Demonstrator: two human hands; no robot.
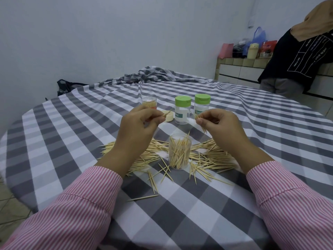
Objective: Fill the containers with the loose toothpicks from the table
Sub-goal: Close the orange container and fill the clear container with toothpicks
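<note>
Head view, looking down at a round worktop under a grey-and-white checked cloth [54, 141]. At centre frame, an open clear plastic cylinder container [179, 154], partly filled with thin pale wooden toothpicks standing on end. Around its base, left and right, a wide scatter of loose toothpicks [209, 159] lying flat, with a few strays toward the lower centre. Raised above the container, the left hand [138, 130] pinching a few toothpicks between thumb and fingers [160, 120], tips poking up and right. Opposite it, the right hand [221, 125] pinching a small bundle the same way, other fingers curled under. Behind, in the upper centre, two clear jars with green lids [182, 110] and one red-banded clear tub [149, 103], already full; beside it, a small cream round lid [169, 116].

Likely very light and stiff but thin: easy to snap if bent, prone to roll and slip from a loose pinch, and sharp at both ends. Best taken mid-length in a small aligned bundle, pinched firmly, then dropped end-first into the container mouth. Container probably light too, so easily toppled by a nudge.
</note>
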